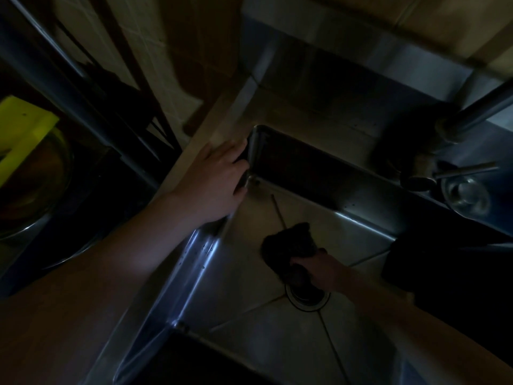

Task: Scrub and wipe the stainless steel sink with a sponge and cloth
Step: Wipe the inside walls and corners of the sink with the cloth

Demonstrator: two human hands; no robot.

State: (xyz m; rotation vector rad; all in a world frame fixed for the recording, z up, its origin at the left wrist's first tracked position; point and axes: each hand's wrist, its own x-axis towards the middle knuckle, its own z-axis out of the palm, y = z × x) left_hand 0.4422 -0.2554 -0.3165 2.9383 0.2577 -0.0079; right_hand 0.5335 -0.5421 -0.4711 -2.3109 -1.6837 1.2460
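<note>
Gripping bunched cloth [291,243], right hand [319,270], beside drain [308,300]

The rectangular stainless steel sink [249,323] is silvery grey, crossed by diagonal crease lines. The crumpled cloth [291,243] is black, the flat slab [25,126] at left is bright yellow, and the tiled wall [133,43] is a grid of beige squares.

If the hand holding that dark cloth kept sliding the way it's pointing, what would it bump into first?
Probably the far left corner of the sink, just below the left hand resting on the rim. The right hand and cloth have bare basin floor ahead until then; depth is unclear.
</note>
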